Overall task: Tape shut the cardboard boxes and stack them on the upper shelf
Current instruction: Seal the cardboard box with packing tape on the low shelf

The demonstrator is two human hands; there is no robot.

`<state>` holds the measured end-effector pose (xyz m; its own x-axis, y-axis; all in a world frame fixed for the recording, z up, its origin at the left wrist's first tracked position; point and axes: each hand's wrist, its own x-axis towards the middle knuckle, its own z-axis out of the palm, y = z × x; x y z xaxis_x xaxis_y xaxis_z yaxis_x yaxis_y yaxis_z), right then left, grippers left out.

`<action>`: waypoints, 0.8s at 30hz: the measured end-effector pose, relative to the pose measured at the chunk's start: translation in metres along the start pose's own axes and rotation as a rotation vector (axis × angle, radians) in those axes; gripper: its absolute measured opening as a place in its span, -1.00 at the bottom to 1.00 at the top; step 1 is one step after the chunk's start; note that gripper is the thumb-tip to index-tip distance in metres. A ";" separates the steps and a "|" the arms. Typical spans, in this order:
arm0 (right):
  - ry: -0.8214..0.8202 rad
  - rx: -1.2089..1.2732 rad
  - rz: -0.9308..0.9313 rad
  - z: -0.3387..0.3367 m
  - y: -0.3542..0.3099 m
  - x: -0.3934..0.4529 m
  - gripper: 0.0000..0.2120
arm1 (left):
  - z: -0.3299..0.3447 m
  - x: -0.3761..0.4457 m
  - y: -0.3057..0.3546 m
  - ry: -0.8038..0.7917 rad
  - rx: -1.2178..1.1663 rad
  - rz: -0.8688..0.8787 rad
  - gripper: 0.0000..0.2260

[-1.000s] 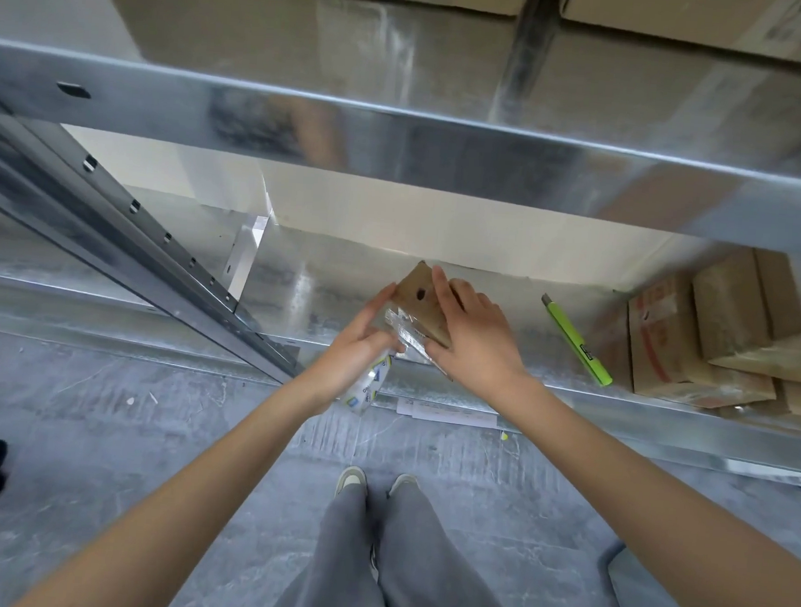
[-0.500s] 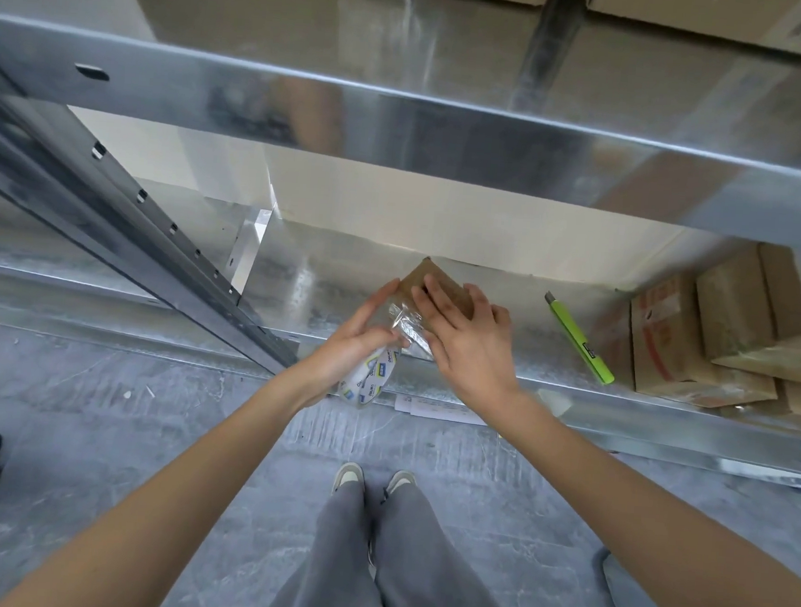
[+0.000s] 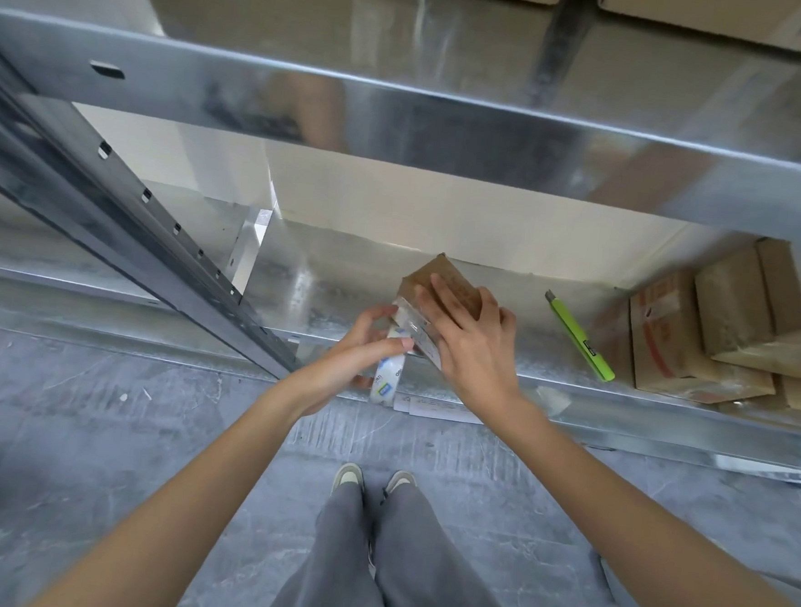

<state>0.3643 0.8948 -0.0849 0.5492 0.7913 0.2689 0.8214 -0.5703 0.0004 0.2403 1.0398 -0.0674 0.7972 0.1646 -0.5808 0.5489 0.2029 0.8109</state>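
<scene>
Box sits under right hand fingers; left hand grips tape roll.

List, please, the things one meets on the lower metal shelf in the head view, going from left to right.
Roll of clear tape in the left hand → small brown cardboard box under the right hand → lime-green utility knife → stack of brown cardboard boxes.

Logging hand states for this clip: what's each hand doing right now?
Left hand: grips the tape roll.
Right hand: open, fingers flat on the cardboard box.
</scene>
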 end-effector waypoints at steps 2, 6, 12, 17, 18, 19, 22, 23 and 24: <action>-0.002 0.118 0.072 -0.003 0.001 -0.001 -0.47 | -0.002 -0.002 0.007 0.021 0.006 0.005 -0.29; -0.059 0.341 0.222 -0.006 -0.001 -0.003 -0.50 | -0.010 -0.004 0.030 0.018 0.062 0.038 -0.38; -0.047 0.697 0.338 0.004 -0.002 -0.003 -0.48 | -0.002 -0.003 0.046 -0.092 0.260 0.085 -0.63; 0.001 0.994 0.492 0.010 0.005 -0.008 -0.52 | -0.005 0.019 0.058 0.148 0.340 0.019 -0.63; -0.004 1.020 0.526 0.012 0.007 -0.010 -0.53 | -0.006 0.024 0.060 0.169 0.405 0.007 -0.59; -0.007 1.050 0.555 0.013 0.009 -0.012 -0.53 | -0.006 0.028 0.060 0.187 0.487 0.003 -0.57; -0.014 1.091 0.616 0.016 0.012 -0.015 -0.52 | -0.009 0.034 0.057 0.280 0.765 -0.029 -0.47; -0.019 1.094 0.631 0.016 0.013 -0.016 -0.52 | -0.010 0.035 0.056 0.319 0.826 -0.042 -0.44; -0.028 1.098 0.644 0.017 0.013 -0.016 -0.52 | -0.008 0.035 0.056 0.352 0.863 -0.049 -0.43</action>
<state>0.3689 0.8782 -0.1056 0.8863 0.4527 -0.0972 0.0934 -0.3803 -0.9201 0.2967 1.0649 -0.0427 0.7235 0.4863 -0.4900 0.6893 -0.5470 0.4750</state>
